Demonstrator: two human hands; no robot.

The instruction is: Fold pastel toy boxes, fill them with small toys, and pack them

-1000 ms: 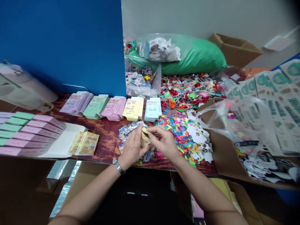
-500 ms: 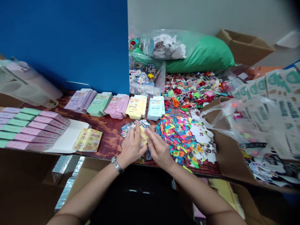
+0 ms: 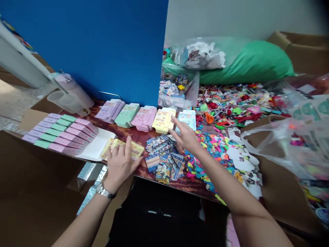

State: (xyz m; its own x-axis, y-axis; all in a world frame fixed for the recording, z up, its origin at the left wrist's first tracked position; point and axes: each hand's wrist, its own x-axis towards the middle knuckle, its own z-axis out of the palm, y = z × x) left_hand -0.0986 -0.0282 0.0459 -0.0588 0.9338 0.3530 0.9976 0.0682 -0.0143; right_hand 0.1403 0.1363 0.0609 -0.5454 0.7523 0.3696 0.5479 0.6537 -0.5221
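Observation:
My left hand, with a metal watch on the wrist, is over a yellow box beside other yellow boxes on a white sheet; its fingers are wrapped round the box. My right hand reaches to the right edge of the stack of flat yellow cartons, fingers apart and holding nothing. Flat blue cartons lie just behind that hand. Pink, green and purple carton stacks stand to the left. A pile of small printed cards lies between my hands.
Rows of filled purple, green and pink boxes are at the left. Colourful small pieces spread at the right, near a plastic bag. Behind are a blue panel, a clear bin and a green sack.
My hands have parted. The left moved left with the yellow box toward the other yellow ones; the right moved up to the yellow cartons. The view has turned left, and the card pile is uncovered.

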